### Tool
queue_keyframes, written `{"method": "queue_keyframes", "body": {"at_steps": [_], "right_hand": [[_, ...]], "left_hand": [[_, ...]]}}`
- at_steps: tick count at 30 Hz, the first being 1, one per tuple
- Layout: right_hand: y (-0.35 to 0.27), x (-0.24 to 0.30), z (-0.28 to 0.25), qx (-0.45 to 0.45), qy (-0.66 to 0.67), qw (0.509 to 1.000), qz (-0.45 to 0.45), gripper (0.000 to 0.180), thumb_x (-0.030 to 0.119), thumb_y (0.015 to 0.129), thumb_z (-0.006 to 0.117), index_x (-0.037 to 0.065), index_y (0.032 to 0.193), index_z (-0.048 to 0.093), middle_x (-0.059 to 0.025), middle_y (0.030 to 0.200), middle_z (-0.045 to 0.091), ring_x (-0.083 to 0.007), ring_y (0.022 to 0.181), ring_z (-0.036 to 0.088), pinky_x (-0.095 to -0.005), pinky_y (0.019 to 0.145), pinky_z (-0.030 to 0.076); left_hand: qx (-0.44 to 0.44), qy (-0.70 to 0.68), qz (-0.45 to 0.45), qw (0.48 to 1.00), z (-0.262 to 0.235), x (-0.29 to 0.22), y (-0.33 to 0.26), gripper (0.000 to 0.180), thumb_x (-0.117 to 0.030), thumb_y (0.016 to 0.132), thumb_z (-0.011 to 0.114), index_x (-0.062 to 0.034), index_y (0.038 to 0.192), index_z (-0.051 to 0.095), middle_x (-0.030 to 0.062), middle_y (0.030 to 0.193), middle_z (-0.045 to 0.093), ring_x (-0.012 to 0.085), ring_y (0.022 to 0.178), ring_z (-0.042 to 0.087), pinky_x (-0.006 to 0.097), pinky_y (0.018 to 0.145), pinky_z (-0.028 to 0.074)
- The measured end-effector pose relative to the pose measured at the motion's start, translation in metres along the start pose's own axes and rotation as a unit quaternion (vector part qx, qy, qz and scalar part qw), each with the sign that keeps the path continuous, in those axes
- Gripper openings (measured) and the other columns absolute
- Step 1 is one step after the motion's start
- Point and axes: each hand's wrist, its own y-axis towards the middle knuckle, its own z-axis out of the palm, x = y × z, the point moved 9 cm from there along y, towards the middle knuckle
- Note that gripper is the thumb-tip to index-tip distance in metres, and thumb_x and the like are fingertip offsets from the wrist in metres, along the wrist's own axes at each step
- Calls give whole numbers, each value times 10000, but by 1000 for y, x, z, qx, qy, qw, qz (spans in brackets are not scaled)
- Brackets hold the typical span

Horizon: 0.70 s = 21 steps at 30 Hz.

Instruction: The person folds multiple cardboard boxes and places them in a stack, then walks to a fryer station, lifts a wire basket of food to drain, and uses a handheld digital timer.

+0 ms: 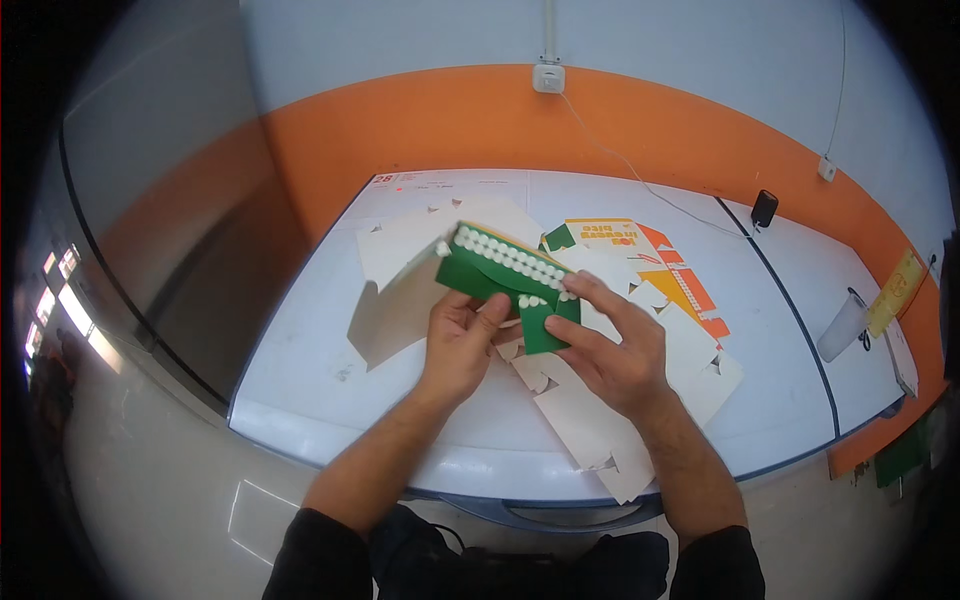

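A flat cardboard box blank (500,268), green with a row of white scallops on its printed side, is held above the white table (300,370). My left hand (458,342) grips its lower left part, thumb pressed on the green face. My right hand (612,345) pinches a small green flap at its lower right, fingers spread over the edge. The blank's plain white back spreads out to the left below it.
Several more flat blanks, white side up, lie under and right of my hands (640,400). An orange and green printed blank (650,262) lies behind. A clear plastic cup (840,328) stands at the right. A small black device (764,208) sits by the orange wall.
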Motion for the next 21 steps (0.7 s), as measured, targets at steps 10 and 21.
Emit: {"method": "queue_keyframes", "body": {"at_steps": [10,21], "right_hand": [[5,18,0,31,-75,993,-91,352,199,700,867,214,1033,754,-79,1314,647,-305,1231,614,-416,931,442],[0,20,0,-20,-136,988,-69,335,228,693,871,235,1010,764,-111,1371,618,-292,1212,625,-372,858,423]], "left_hand": [[0,34,2,999,0,3,-3,268,-140,1010,605,-21,1250,613,103,1200,672,218,1113,658,383,949,583],[22,0,-26,999,10,12,-10,276,-128,1018,582,-38,1278,599,115,1225,661,228,1119,660,397,941,600]]}}
